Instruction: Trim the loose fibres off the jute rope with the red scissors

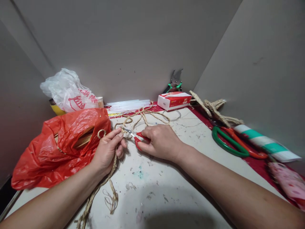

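My right hand [160, 141] grips a small pair of scissors with red handles [137, 143]. Their metal blades point left, close to the fingertips of my left hand [108, 148]. Between its thumb and fingers the left hand pinches a braided straw cord [114, 163]. One length of the cord hangs down past the left wrist toward the table's near edge, ending in loose strands. More of the braid loops across the tabletop beyond both hands. Whether the blades touch the cord is too small to tell.
A red plastic bag [71, 149] holding wooden-looking pieces lies at left, with a white bag [69, 90] behind. Along the back are clear sticks [131, 105], a red-and-white box [175, 101] and pruning shears [175, 81]. Green-handled scissors [226, 143] and a striped roll [267, 143] lie right.
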The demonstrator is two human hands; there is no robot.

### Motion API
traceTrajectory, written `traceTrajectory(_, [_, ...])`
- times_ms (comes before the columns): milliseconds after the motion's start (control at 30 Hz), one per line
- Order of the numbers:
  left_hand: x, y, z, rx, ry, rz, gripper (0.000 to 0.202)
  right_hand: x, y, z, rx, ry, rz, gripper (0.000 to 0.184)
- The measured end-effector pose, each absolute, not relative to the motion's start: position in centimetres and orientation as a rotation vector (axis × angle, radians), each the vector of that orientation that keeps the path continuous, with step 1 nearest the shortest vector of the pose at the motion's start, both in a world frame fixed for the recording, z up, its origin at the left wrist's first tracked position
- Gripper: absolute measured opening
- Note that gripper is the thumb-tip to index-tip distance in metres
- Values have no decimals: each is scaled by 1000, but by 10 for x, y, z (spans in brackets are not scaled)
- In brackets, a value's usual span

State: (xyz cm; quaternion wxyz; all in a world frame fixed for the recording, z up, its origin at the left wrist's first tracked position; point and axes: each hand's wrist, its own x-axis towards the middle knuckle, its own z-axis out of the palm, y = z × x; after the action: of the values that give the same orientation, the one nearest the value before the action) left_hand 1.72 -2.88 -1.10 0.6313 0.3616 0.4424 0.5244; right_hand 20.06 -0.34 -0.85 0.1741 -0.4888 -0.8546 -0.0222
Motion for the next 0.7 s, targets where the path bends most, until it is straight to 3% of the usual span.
traceTrajectory(500, [16, -27, -9, 864, 969, 1224, 26, 210, 4, -9, -1305, -2399, 25, 28])
traceTrajectory(700, [13, -26, -11, 825, 946, 1274, 24, 216, 9, -9, -1206, -2473, -95, 27])
